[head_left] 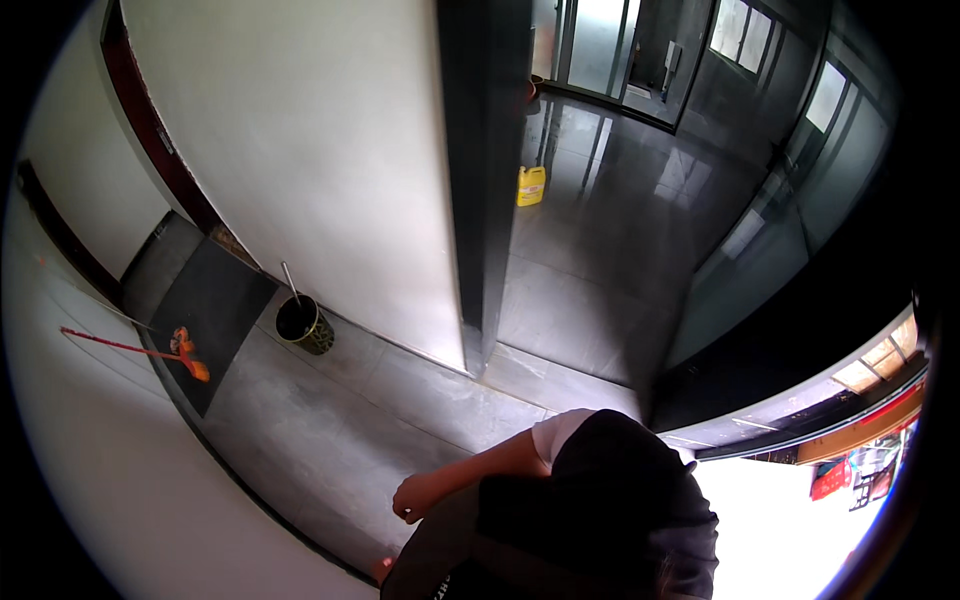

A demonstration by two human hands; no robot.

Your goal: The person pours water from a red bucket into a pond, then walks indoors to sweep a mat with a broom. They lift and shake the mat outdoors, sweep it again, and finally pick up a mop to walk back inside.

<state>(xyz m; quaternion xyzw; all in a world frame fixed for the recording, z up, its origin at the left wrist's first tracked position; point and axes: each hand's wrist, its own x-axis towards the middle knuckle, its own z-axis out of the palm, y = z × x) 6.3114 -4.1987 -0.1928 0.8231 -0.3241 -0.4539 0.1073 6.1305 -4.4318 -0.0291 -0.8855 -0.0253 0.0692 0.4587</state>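
Note:
My right arm, in a white sleeve under a dark top, reaches leftward across the lower middle. At its end my right hand (412, 498) is held above the grey floor with its fingers curled in, and nothing shows in it. Of my left hand (384, 570) only a small part appears at the lower edge, beside the dark clothing; its fingers are hidden. Neither hand touches any object that I can see.
A black gold-patterned bin (318, 335) with a pale stick stands by the white wall. Left of it, an orange-headed tool (195, 365) with a red handle lies over a dark mat (215, 300). Past the dark pillar (485, 200) stands a yellow jug (530, 187).

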